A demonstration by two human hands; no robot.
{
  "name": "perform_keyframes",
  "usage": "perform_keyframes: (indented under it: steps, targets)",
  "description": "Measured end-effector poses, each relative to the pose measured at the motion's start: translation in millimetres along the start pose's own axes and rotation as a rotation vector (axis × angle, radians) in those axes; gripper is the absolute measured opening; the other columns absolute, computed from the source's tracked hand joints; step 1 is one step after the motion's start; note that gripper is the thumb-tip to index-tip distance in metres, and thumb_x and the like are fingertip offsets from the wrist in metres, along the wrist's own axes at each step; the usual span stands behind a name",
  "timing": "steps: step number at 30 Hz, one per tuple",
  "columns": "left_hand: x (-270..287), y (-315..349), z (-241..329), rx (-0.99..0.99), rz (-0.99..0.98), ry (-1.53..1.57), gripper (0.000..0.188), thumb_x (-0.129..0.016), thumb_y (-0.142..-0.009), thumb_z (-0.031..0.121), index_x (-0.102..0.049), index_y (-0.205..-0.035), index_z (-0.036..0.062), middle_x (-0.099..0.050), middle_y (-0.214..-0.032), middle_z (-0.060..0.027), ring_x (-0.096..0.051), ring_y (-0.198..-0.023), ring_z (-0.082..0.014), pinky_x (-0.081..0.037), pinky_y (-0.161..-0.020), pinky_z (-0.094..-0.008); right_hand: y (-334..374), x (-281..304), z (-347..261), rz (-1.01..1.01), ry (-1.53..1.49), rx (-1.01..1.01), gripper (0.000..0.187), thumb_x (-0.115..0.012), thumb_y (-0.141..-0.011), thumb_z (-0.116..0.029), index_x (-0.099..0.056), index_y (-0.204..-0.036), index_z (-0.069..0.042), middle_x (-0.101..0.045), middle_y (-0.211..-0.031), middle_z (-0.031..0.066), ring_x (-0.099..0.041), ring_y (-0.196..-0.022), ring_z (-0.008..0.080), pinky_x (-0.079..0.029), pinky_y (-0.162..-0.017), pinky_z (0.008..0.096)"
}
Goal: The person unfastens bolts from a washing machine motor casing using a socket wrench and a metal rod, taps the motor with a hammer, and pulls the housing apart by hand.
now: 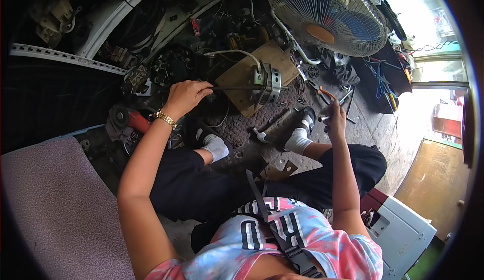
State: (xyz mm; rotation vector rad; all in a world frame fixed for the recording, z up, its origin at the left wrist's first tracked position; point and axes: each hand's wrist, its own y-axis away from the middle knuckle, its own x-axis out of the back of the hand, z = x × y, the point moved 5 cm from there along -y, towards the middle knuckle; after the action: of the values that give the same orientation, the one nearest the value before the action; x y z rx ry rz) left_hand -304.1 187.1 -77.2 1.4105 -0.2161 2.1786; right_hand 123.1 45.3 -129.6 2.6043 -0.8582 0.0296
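Observation:
My left hand [186, 97], with a gold-coloured watch at its wrist, pinches the end of a dark thin rod [232, 88]. The rod runs to an electric motor [267, 84] with a silvery slotted casing, which sits over a wooden board [245, 107]. A pale cable arches over the board to the motor. To the right, my right hand [337, 121] is closed around a small thing with a shiny metal end [323, 119]; its kind is mostly hidden. Orange-handled pliers [326, 93] show just beyond those fingers; whether they touch is unclear.
A hammer [261, 135] lies between my feet. A large fan with blue blades [327, 15] stands at the far right, near a dark box [380, 81] of tools. A red angle grinder [137, 122] lies left, beside a speckled padded surface [60, 199]. Metal shelving [70, 54] stands behind.

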Motion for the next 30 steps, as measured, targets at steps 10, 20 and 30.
perform_keyframes:
  steps: [10,20,30]
  targets:
    - [-3,-10,14,-0.026,0.001,0.001,0.024,-0.058,-0.085,0.036,-0.069,-0.096,0.0178,-0.068,-0.088,-0.0036,-0.064,-0.08,-0.025,-0.05,-0.068,-0.0371,-23,-42,-3,-0.325,0.293,0.536,0.028,-0.068,-0.081,-0.012,-0.042,-0.073,-0.01,-0.038,-0.064,-0.0057,-0.037,-0.06,0.0048,-0.032,-0.053,0.0212]
    - [-5,-16,34,-0.035,-0.056,-0.04,0.021,-0.058,-0.086,0.031,-0.069,-0.099,0.0189,-0.068,-0.091,-0.0031,-0.064,-0.083,-0.0243,-0.05,-0.068,-0.0349,-24,-90,14,-0.402,-0.072,0.384,0.035,-0.069,-0.079,-0.003,-0.036,-0.069,-0.01,-0.04,-0.063,-0.0054,-0.038,-0.06,0.0041,-0.034,-0.054,0.0213]
    - [3,-10,45,-0.026,-0.053,-0.11,0.022,-0.058,-0.085,0.032,-0.069,-0.099,0.0193,-0.067,-0.086,-0.0032,-0.064,-0.078,-0.0247,-0.05,-0.066,-0.0351,-21,-78,37,-0.33,-0.121,0.347,0.037,-0.069,-0.078,-0.005,-0.035,-0.066,-0.011,-0.039,-0.06,-0.0056,-0.037,-0.057,0.0041,-0.032,-0.051,0.022]
